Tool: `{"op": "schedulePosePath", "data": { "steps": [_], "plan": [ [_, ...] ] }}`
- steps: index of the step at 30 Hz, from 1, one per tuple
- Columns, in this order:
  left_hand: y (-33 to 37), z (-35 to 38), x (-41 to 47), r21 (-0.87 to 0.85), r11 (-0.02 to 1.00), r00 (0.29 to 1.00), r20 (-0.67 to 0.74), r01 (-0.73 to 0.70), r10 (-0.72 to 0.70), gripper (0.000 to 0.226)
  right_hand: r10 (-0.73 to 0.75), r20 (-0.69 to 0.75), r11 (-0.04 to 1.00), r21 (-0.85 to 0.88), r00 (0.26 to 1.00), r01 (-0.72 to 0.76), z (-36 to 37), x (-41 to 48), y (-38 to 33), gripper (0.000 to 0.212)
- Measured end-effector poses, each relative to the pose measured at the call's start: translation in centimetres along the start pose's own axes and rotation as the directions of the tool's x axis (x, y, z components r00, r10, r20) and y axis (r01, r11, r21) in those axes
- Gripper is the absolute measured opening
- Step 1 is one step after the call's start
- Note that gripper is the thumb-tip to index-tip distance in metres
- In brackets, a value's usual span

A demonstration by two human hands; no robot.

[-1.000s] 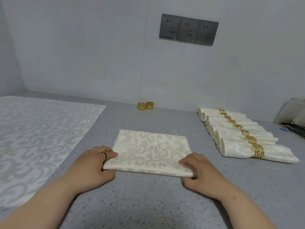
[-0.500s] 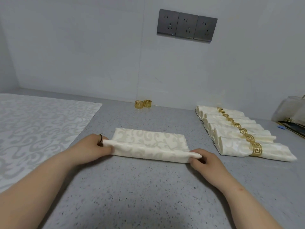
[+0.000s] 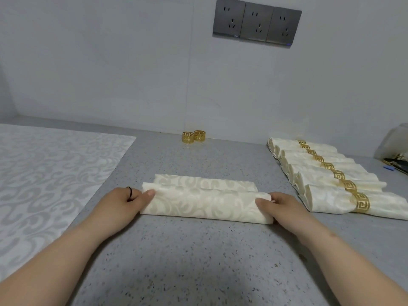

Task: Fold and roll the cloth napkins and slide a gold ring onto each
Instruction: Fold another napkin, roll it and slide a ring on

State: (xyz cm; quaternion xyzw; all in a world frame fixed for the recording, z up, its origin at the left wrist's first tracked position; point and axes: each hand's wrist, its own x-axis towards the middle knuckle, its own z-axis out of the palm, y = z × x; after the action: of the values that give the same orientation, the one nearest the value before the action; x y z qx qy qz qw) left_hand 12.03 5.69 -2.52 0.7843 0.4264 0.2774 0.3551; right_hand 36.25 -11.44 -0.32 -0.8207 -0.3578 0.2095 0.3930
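Note:
A cream patterned napkin (image 3: 205,200) lies partly rolled in the middle of the grey speckled counter (image 3: 198,261), with a narrow flat strip still showing behind the roll. My left hand (image 3: 120,206) grips the roll's left end, thumb on top. My right hand (image 3: 284,209) grips the right end in the same way. Two loose gold rings (image 3: 193,136) stand side by side by the back wall. To the right, several rolled napkins (image 3: 326,177) lie in a row, each with a gold ring around it.
A large white patterned cloth (image 3: 44,184) lies flat on the left of the counter. At the far right edge sit a translucent bag (image 3: 395,140) and a dark tray. Three wall sockets (image 3: 257,22) are mounted above.
The folded napkin's near edge has been lifted and rolled away from me, so the roll is thicker and the flat part much narrower. Both hands moved forward with the roll.

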Motion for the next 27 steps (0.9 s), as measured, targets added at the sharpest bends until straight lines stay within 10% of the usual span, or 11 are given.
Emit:
{"op": "schedulePosePath", "data": {
  "steps": [11, 18, 23, 26, 27],
  "plan": [
    [-0.6, 0.4, 0.7, 0.081, 0.993, 0.995, -0.059, 0.087, -0.082, 0.064, -0.101, -0.118, 0.958, -0.278, 0.988, 0.065, 1.6, 0.6, 1.0, 0.03],
    [-0.1, 0.3, 0.1, 0.182, 0.978, 0.977, -0.169, -0.097, 0.129, 0.019, -0.26, -0.169, 0.911, -0.371, 0.951, 0.183, 1.7, 0.5, 1.3, 0.023],
    [-0.1, 0.6, 0.1, 0.303, 0.861, 0.909, 0.053, -0.409, 0.413, 0.034, -0.519, 0.025, 0.778, -0.399, 0.854, 0.485, 1.4, 0.6, 1.6, 0.015],
    [-0.5, 0.2, 0.1, 0.315, 0.858, 0.914, 0.175, -0.405, 0.367, 0.006, -0.469, 0.158, 0.815, -0.302, 0.869, 0.494, 1.0, 0.2, 1.3, 0.014],
    [-0.6, 0.2, 0.0, 0.301, 0.864, 0.912, 0.208, -0.403, 0.353, 0.03, -0.447, 0.188, 0.825, -0.29, 0.875, 0.484, 0.8, 0.1, 1.3, 0.021]
  ]
}}
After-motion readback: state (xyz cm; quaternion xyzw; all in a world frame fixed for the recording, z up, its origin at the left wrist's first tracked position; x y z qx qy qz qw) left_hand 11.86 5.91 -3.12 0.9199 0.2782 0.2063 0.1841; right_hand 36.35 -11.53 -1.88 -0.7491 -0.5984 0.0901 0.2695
